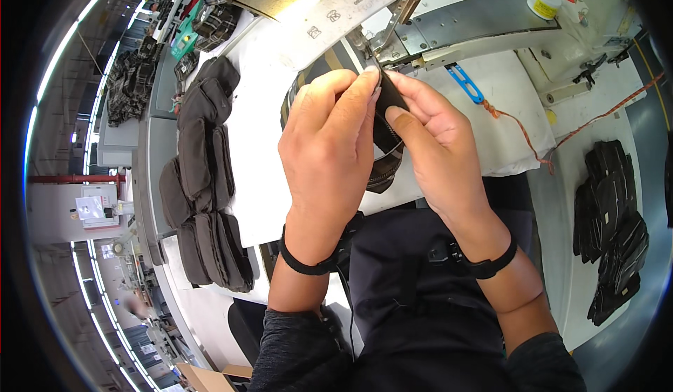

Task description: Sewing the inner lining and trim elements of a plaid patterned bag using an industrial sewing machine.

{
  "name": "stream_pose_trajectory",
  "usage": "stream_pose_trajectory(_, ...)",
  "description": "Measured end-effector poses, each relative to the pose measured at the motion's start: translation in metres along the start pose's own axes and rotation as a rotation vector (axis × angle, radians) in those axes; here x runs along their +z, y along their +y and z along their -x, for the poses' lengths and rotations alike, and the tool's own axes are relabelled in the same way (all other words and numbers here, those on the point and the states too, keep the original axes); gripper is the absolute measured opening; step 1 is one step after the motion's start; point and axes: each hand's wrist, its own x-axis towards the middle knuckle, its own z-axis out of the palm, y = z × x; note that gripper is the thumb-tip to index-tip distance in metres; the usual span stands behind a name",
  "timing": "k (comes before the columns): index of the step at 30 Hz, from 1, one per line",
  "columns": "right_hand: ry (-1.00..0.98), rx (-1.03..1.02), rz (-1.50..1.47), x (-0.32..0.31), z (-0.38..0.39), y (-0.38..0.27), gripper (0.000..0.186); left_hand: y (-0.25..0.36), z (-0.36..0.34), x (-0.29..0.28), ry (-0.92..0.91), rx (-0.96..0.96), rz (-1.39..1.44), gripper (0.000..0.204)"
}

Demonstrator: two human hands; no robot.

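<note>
Both hands are at a dark fabric pouch (pixel 383 179) with a zipper along its edge, held just in front of the sewing machine's arm (pixel 463 31). My left hand (pixel 326 136) is closed, thumb and forefinger pinching the pouch's upper edge; it covers much of the striped cloth behind it. My right hand (pixel 438 136) is closed on the pouch's dark edge from the other side, thumb pressed on the fabric beside the zipper. Close to the fingertips is the machine's needle area (pixel 364 45), partly hidden by the hands.
Stacked dark pouches (pixel 203 167) lie along the left of the white table (pixel 256 203). Blue snips (pixel 465 83) on an orange cord lie right of my hands. Dark fabric pieces (pixel 610 217) are piled on a surface at the right. A white spool-like container (pixel 543 3) stands at the back right.
</note>
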Motion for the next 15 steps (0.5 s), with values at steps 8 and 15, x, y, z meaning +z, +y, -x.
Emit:
stream_pose_trajectory(8,0.035,0.011,-0.054,0.009,-0.002,-0.002,0.040,-0.001,-0.007,-0.002,0.004,0.042,-0.112,0.024)
stream_pose_trajectory(15,0.090,0.077,-0.136,0.011,-0.005,-0.004,0.030,-0.002,-0.004,0.003,0.017,0.022,-0.046,0.022)
